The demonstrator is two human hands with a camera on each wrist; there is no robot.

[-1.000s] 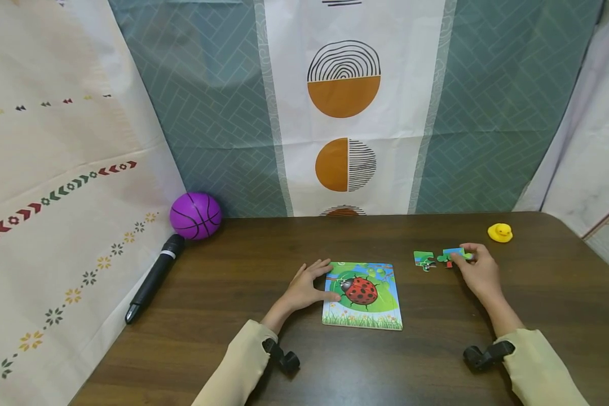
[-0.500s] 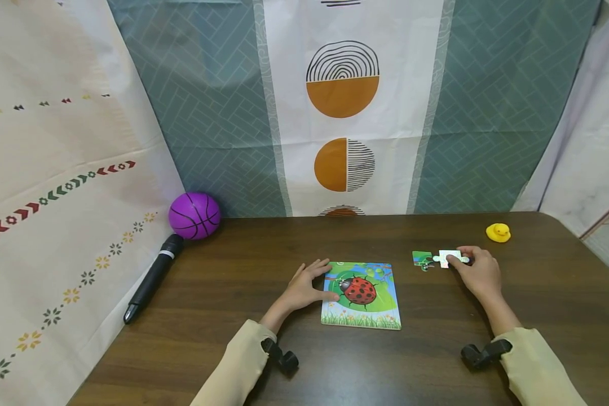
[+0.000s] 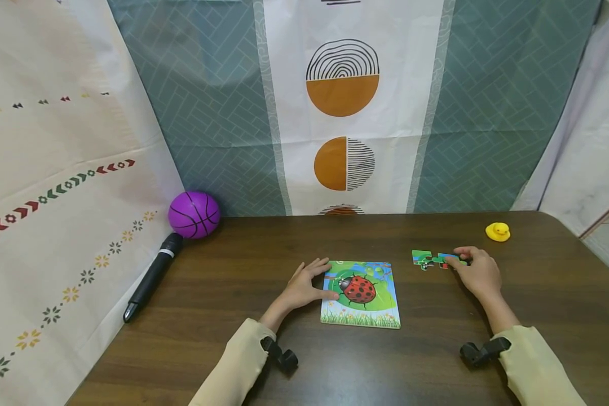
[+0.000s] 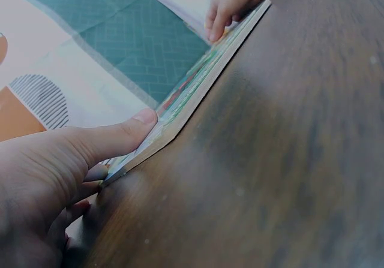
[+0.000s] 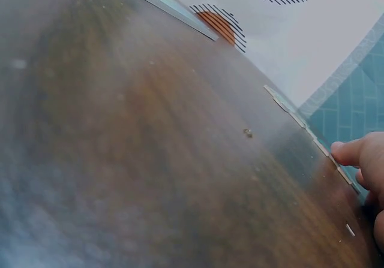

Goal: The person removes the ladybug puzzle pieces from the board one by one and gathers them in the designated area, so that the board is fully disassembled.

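A square ladybug puzzle board (image 3: 359, 290) lies flat on the table in the head view. My left hand (image 3: 304, 288) rests at its left side, fingers extended along the edge and thumb on the top face. In the left wrist view that thumb (image 4: 135, 130) presses on the board's rim. Farther right, my right hand (image 3: 479, 273) pinches a small blue-green jigsaw piece (image 3: 444, 258) between thumb and fingers, partly covering it. Directly left of it lies another green jigsaw piece (image 3: 422, 258); the two meet edge to edge. The right wrist view shows the pieces (image 5: 300, 121) edge-on, low on the tabletop.
Behind the right hand sits a yellow rubber duck (image 3: 498, 232). At the table's left edge are a purple ball (image 3: 194, 215) and a black microphone (image 3: 154, 278). A patterned cloth (image 3: 223, 113) hangs beyond the wooden table (image 3: 375, 366).
The piece in my right hand looked white half a second ago and shows its colours now, flatter and closer against the other piece. The left hand and board have stayed put.
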